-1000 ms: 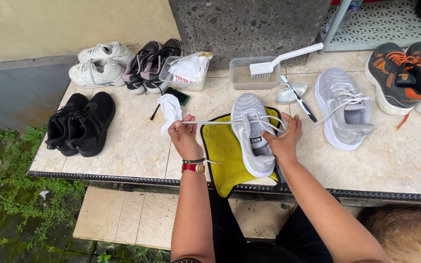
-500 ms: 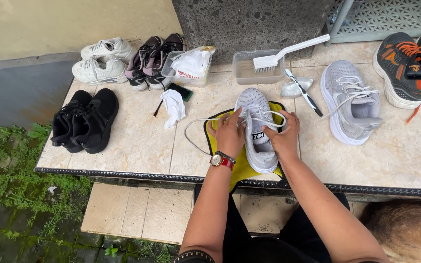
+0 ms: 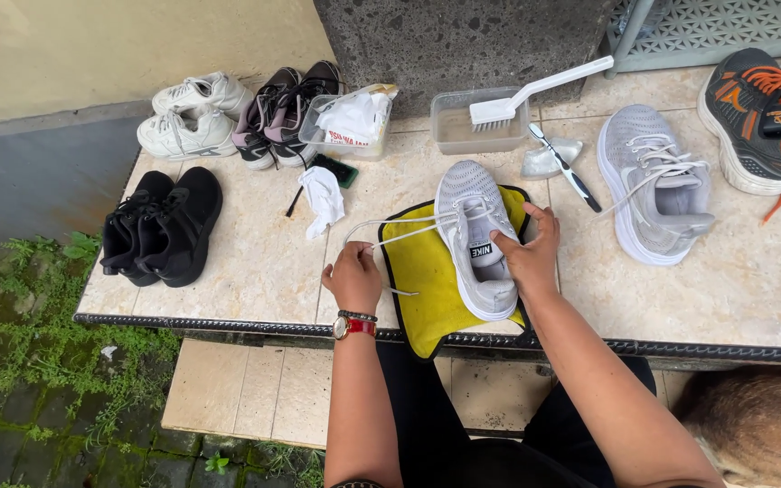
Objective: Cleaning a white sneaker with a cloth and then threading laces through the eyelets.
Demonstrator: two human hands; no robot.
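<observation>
Tiled desk (image 3: 255, 262): left hand (image 3: 354, 276) pinches limp lace (image 3: 399, 226) at 9 o'clock; right hand (image 3: 528, 253) clamps light, soft shoe (image 3: 476, 235) midfoot.

shoe (image 3: 475, 237): light grey | lace (image 3: 399, 228): white | cloth (image 3: 420, 271): yellow, black-edged | sneakers (image 3: 163, 224): black
</observation>
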